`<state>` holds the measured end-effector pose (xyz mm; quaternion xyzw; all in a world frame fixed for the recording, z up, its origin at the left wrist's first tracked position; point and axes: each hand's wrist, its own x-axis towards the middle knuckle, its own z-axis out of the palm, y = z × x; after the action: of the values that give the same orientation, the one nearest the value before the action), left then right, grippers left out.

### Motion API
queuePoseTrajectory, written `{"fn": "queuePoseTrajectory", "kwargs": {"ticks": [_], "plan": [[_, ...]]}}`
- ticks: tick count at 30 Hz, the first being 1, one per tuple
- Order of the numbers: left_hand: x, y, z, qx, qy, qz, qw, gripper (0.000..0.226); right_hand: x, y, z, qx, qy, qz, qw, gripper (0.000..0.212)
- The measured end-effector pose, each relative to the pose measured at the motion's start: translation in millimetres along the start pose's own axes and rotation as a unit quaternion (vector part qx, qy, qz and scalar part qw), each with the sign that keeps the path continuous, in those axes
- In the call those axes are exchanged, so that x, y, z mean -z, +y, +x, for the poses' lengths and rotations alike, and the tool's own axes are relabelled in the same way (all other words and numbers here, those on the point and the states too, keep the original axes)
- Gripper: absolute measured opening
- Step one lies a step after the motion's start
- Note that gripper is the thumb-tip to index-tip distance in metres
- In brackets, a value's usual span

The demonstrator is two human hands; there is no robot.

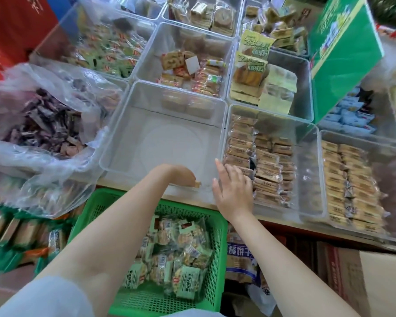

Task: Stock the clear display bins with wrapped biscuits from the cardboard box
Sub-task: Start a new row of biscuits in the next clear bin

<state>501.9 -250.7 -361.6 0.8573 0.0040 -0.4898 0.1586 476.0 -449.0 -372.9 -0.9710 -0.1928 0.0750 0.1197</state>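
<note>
An empty clear bin (117, 136) stands at the shelf's front centre. My left hand (181, 175) reaches over its near wall with the fingers curled down, pinching a small tan wrapped biscuit (197, 184) low at the bin's near right corner. My right hand (232, 191) is spread flat, fingers straight, over the near left corner of the neighbouring clear bin (309, 179), touching the rows of brown wrapped biscuits (270, 165) inside. A cardboard box (370, 284) sits on the floor at lower right, its contents hidden.
A green plastic basket (217, 248) of pale green packets sits under my arms. A crumpled clear bag (32, 124) of dark snacks lies at left. More stocked clear bins fill the back and right. A green carton (343, 53) leans at the upper right.
</note>
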Motion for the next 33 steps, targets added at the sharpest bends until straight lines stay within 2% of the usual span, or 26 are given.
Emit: {"fn": "queuePoseTrajectory", "kwargs": {"ticks": [3, 6, 9, 11, 13, 18, 22, 25, 27, 29, 31, 33], "plan": [[-1.5, 4.9, -3.6, 0.004, 0.02, -0.065, 0.998, 0.054, 1.2, -0.1, 0.6, 0.011, -0.009, 0.0, 1.0, 0.06], [-8.0, 11.2, -12.5, 0.006, 0.163, -0.143, 0.976, 0.042, 5.1, 0.8, 4.4, 0.006, -0.03, 0.081, 0.996, 0.057], [-30.0, 35.0, -33.8, -0.054, 0.365, -0.158, 0.916, 0.029, 23.2, 6.0, -1.9, -0.028, 0.01, 0.23, 0.973, 0.041], [-45.4, 63.7, -51.6, -0.11, 0.44, -0.195, 0.87, 0.02, 44.0, 18.9, -16.4, -0.047, 0.07, 0.266, 0.96, 0.032], [-55.6, 99.9, -62.2, -0.136, 0.427, -0.221, 0.866, 0.015, 70.7, 40.7, -37.0, -0.079, 0.112, 0.303, 0.943, 0.026], [-79.5, 222.0, -53.2, -0.198, 0.318, -0.16, 0.913, 0.018, 141.3, 134.9, -110.2, -0.189, 0.186, 0.363, 0.893, 0.022], [-103.8, 338.8, -43.1, -0.271, 0.29, -0.121, 0.91, 0.019, 183.8, 239.6, -181.0, -0.285, 0.285, 0.376, 0.835, 0.023], [-125.3, 428.8, -34.2, -0.295, 0.287, -0.114, 0.904, 0.026, 199.9, 326.0, -227.1, -0.365, 0.326, 0.372, 0.789, 0.024], [-138.8, 480.8, -26.2, -0.321, 0.307, -0.107, 0.89, 0.032, 199.0, 383.4, -248.7, -0.418, 0.317, 0.382, 0.761, 0.023], [-146.4, 526.8, -14.6, -0.337, 0.348, -0.07, 0.872, 0.039, 190.9, 435.8, -264.1, -0.47, 0.27, 0.394, 0.742, 0.022], [-149.2, 565.1, -3.4, -0.31, 0.371, -0.02, 0.875, 0.048, 172.0, 484.5, -273.9, -0.525, 0.211, 0.411, 0.715, 0.023], [-152.0, 593.8, 8.7, -0.256, 0.376, 0.042, 0.89, 0.058, 146.8, 523.4, -276.2, -0.567, 0.161, 0.461, 0.664, 0.03]]}}
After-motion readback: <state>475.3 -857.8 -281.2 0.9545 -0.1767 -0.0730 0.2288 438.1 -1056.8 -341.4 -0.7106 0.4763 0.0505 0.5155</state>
